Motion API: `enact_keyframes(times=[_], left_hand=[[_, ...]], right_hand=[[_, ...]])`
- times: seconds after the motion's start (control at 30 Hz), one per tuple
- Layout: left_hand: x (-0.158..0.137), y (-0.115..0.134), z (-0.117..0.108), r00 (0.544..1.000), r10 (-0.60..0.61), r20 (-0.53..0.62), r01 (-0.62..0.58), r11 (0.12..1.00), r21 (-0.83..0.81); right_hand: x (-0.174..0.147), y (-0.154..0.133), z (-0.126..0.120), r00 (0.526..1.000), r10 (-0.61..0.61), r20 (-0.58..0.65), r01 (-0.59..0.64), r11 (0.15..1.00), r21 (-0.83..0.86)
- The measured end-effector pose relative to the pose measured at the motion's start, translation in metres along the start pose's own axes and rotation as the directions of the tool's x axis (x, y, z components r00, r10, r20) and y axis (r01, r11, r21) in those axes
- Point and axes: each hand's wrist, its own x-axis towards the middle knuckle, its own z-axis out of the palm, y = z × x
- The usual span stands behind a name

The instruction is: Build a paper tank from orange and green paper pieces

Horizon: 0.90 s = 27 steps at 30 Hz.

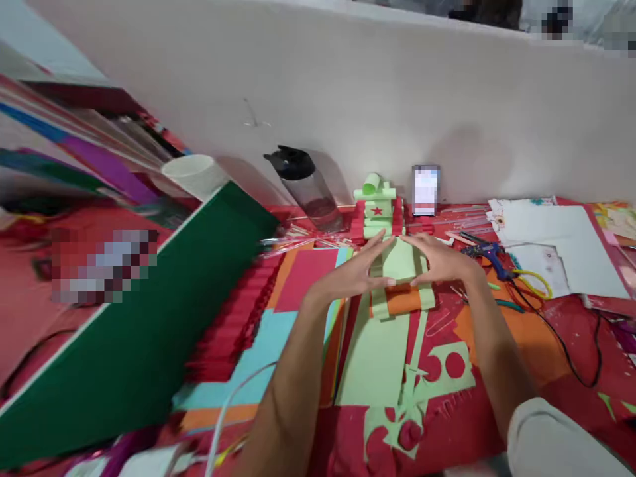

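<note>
My left hand (pixel 355 273) and my right hand (pixel 442 260) bracket a light green paper piece (pixel 399 260) from both sides. On each hand the index finger reaches the piece's far edge and the thumb its near edge, so the piece is held between them. It belongs to a paper model with an orange strip (pixel 403 300) across its front and pale green rolled sides. Just behind stands another green and red paper model (pixel 378 211), marked with a red star and topped by a small roll. A flat light green sheet (pixel 375 361) lies nearer to me.
Cut green scraps (pixel 452 374) lie in front on the red table. To the right are a blue glue gun (pixel 489 255) with its cord and white sheets (pixel 576 248). A phone (pixel 426 191) leans on the wall. A tilted bottle (pixel 308 189) and green board (pixel 149 331) stand left.
</note>
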Motion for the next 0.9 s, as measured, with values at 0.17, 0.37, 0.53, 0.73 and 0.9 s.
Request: enact_keyframes(times=[0.17,0.37,0.53,0.73,0.9], left_hand=[[-0.002,-0.008,-0.001,0.993,-0.020,-0.115,0.025,0.999,0.040],[-0.011,-0.032,-0.015,0.918,-0.067,-0.391,0.125,0.984,0.124],[-0.027,-0.044,-0.031,0.902,-0.255,-0.348,0.342,0.914,0.218],[-0.027,-0.041,-0.023,0.954,-0.262,-0.148,0.281,0.952,0.124],[-0.014,-0.023,-0.007,0.967,-0.254,0.008,0.251,0.962,0.106]], right_hand=[[-0.003,0.003,-0.002,1.000,-0.001,0.005,0.001,1.000,0.023],[-0.012,0.008,-0.008,0.999,0.048,0.016,-0.048,0.999,0.014],[-0.015,0.005,-0.012,0.996,0.088,0.010,-0.088,0.996,0.014],[-0.016,0.006,-0.011,0.990,0.135,-0.038,-0.134,0.991,0.020],[-0.013,0.005,-0.008,0.979,0.203,0.008,-0.203,0.978,0.036]])
